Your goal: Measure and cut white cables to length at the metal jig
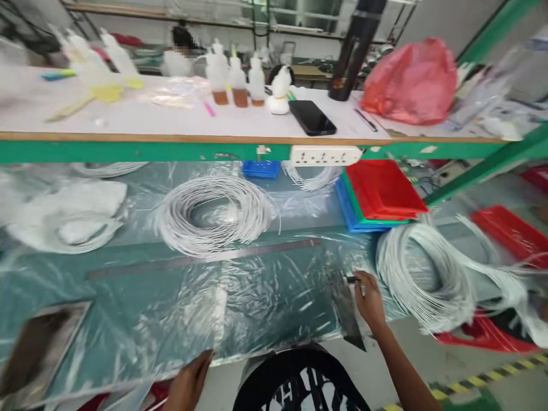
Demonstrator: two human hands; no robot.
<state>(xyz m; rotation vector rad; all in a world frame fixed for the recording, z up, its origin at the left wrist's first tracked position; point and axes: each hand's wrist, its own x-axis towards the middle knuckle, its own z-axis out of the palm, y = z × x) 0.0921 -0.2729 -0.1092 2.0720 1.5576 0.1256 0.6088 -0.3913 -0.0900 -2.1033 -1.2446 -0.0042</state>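
My left hand (190, 381) is at the front edge of the bench, its fingers closed against the edge of the see-through plastic sheet (274, 297); what they grip, if anything, is hidden. To the right, my right hand (370, 299) has its fingers bent round a small black piece (351, 279) that I cannot make out. Beside it a dark grey flat piece (349, 317) lies on the sheet and sticks out past the front edge. A long steel ruler (205, 258) lies across the bench, in front of a large coil of white cable (214, 214).
Right of my right hand is another white cable coil (428, 279). Behind it stand stacked red, green and blue trays (383, 194). A shelf (171, 125) above carries bottles (238, 83), a phone (312, 117) and a red bag (413, 85). A dark plate (43, 348) lies left.
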